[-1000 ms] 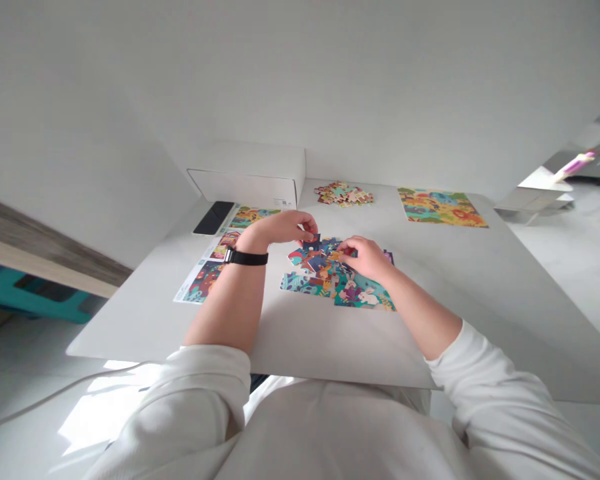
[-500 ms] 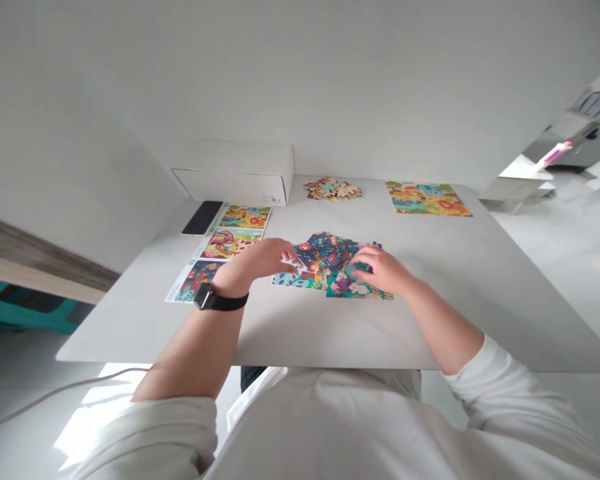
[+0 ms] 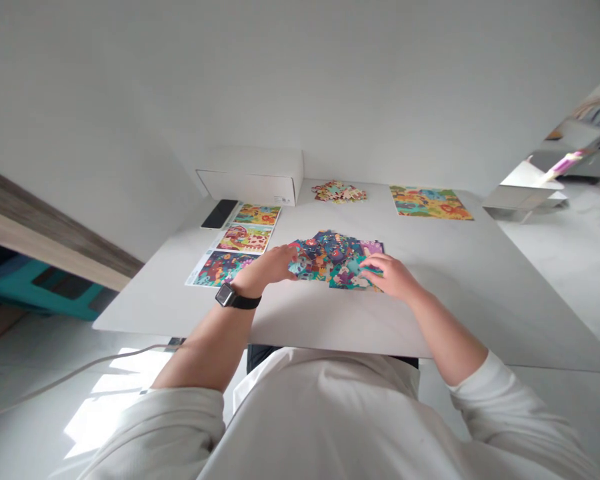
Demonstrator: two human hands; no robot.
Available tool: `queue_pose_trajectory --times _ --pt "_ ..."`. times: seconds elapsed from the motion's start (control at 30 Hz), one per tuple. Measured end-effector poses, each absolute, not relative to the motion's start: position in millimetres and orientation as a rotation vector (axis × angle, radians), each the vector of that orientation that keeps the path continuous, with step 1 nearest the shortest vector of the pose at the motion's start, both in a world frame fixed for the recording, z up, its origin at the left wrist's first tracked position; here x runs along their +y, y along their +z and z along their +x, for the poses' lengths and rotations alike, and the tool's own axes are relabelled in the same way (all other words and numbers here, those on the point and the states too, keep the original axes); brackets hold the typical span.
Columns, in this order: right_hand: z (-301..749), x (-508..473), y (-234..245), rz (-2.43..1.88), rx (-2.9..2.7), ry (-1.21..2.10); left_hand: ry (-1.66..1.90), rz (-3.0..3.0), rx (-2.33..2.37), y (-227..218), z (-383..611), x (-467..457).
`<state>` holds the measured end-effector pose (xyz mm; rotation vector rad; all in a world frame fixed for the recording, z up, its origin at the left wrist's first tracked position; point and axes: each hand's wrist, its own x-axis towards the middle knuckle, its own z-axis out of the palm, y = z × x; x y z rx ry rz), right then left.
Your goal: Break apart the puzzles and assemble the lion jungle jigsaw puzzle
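A partly joined jigsaw puzzle [image 3: 347, 277] with dark blue, teal and purple animal pictures lies on the table in front of me. Loose puzzle pieces [image 3: 333, 245] overlap along its upper middle. My left hand [image 3: 276, 265], wearing a black watch on the wrist, grips the puzzle's left edge with thumb and fingers curved round it. On the other side, my right hand [image 3: 393, 273] has its bent fingers and thumb on the right-hand section, hiding part of its edge. A printed picture sheet [image 3: 245, 238] with three scenes lies beyond my left hand.
A white box [image 3: 250, 185] stands at the back against the wall, with a phone [image 3: 220, 214] before it. A heap of puzzle pieces [image 3: 339, 192] sits at the back middle. To its right lies an assembled yellow animal puzzle [image 3: 430, 202]. A cable [image 3: 80, 373] hangs at lower left.
The view has shifted a little, moving the table's contents rightward. My left hand has closed in on the puzzle's left edge; my right hand has stayed near its right side.
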<state>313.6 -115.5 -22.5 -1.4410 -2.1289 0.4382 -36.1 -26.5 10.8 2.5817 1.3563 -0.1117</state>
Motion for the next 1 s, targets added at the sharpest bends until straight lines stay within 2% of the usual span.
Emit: queue_pose_trajectory --times 0.2,0.4,0.63,0.83,1.0 --pt "286 -109 -13 -1.332 -2.31 0.472 0.142 2.459 1.288 15 -43 -30" --pt "247 -83 -4 -1.471 -2.169 0.559 0.432 2.315 1.168 28 -23 -20" --pt "254 -71 -16 -1.542 -2.166 0.374 0.699 2.457 1.319 9 5 -15" --pt "337 -79 -24 -1.758 -1.684 0.489 0.464 2.737 0.701 -19 50 -51" --pt "377 -102 -22 -1.725 -1.103 0.985 0.335 2.908 0.626 -28 89 -65"
